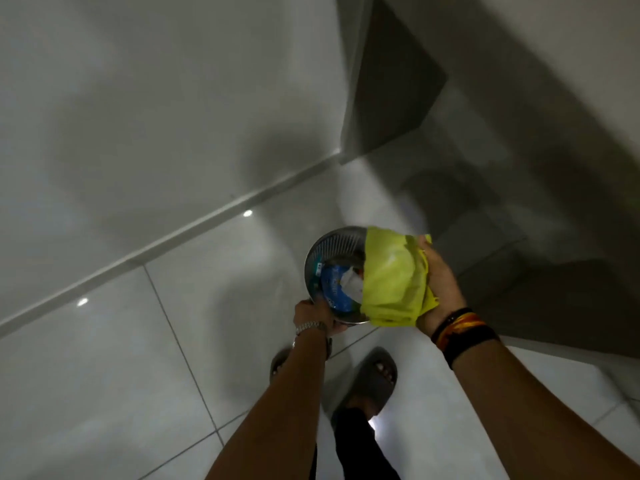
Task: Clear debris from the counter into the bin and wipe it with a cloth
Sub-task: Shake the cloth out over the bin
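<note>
A round metal bin [325, 252] stands on the white tiled floor in front of my feet. Inside it lie a blue-and-white wrapper [337, 285] and some white paper. My left hand [313, 315] grips the bin's near rim. My right hand [441, 289] holds a yellow-green cloth [393, 282] spread over the right half of the bin's mouth. The cloth hides whatever lies beneath it. The counter is not in view.
A white wall with a skirting board [194, 221] runs diagonally behind the bin. A grey cabinet or wall corner [391, 98] rises at the upper right. My feet in grey slippers [375, 379] stand just behind the bin on the glossy tiles.
</note>
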Demonstrator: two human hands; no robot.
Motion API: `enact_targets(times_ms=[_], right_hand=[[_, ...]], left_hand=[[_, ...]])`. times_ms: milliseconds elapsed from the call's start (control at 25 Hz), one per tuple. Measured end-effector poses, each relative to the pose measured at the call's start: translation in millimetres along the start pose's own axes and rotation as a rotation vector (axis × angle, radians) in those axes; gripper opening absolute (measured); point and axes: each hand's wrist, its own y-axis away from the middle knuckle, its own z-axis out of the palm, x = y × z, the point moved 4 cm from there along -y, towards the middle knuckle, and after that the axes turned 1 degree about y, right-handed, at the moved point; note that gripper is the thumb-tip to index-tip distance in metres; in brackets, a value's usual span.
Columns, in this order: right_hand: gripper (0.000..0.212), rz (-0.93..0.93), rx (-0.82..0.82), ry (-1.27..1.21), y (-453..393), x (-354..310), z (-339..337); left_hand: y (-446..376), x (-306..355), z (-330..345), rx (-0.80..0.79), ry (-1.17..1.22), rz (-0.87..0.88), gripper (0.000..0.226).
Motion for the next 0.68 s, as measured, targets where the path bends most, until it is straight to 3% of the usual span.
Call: enact_targets(times_ms=[120, 320, 480, 560, 640, 680], right_hand=[[0.044, -0.006, -0.018, -0.019, -26, 26, -21], [0.062, -0.069, 0.15, 0.177, -53, 45, -44], [0.044, -0.116, 0.158, 0.333, -38, 38, -20], [0.039, -0.106, 0.107, 0.371, -14, 28, 8], [0.039, -0.094, 0.034, 0.411, 19, 14, 38], [0.039, -0.092, 0.005, 0.419, 38, 4, 53]], left_hand=[[-4, -5, -3, -0.028, 0.052, -0.046, 0.02], [-30, -24, -1, -0.082, 0.016, -0.073, 0.012], [2, 19, 1, 0.014, -0.159, 0.235, 0.057], [56, 73, 3, -0.118, -0.122, 0.3, 0.063], [110, 119, 4, -0.408, -0.122, 0.13, 0.069], [135, 144, -2, -0.478, -0.166, 0.134, 0.064]])
